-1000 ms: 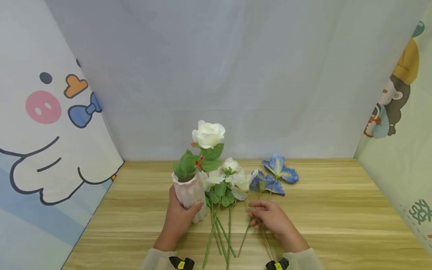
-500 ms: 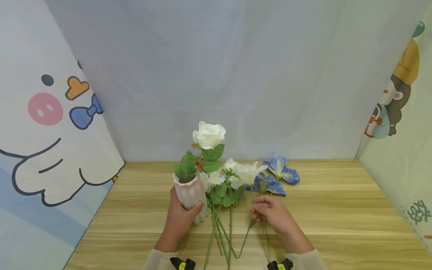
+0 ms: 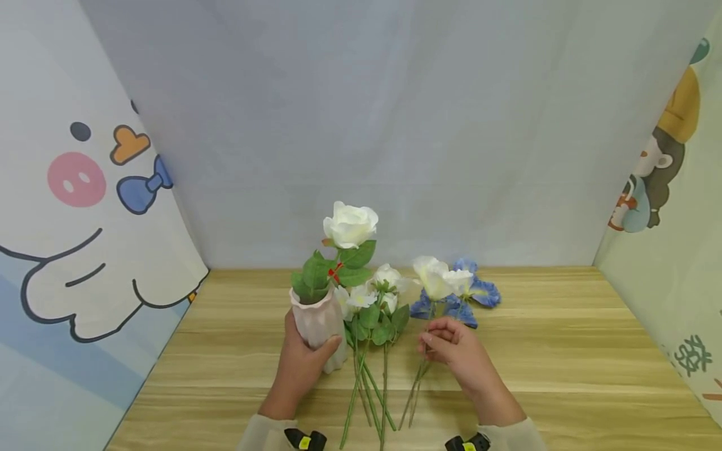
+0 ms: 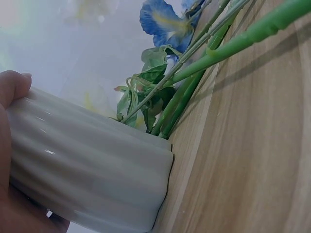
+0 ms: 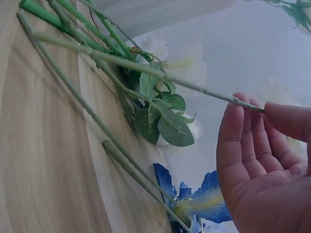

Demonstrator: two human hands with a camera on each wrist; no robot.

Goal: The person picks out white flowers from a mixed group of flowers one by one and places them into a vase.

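Observation:
My left hand [image 3: 301, 369] grips the pale pink, ribbed vase [image 3: 318, 326], its thumb lying across the front. A white rose [image 3: 351, 225] with green leaves stands in the vase. Between thumb and fingertips, my right hand [image 3: 459, 357] pinches the thin stem [image 5: 194, 87] of an artificial white flower [image 3: 433, 279], raised off the table. That bloom overlaps the blue flowers [image 3: 486, 294] behind it in the head view. In the left wrist view the vase [image 4: 87, 160] has its base on the wood, with my left thumb [image 4: 17, 87] against its side.
Several white flowers [image 3: 361, 297] lie between the hands, their green stems [image 3: 352, 401] crossing toward the front of the wooden table [image 3: 564, 363]. A grey curtain [image 3: 451, 125] hangs behind the table. Cartoon-printed cloths [image 3: 79, 250] stand at both sides.
The white flower in my right hand has swung up and right, away from the other white blooms to in front of the blue ones. My left hand and the vase stay put.

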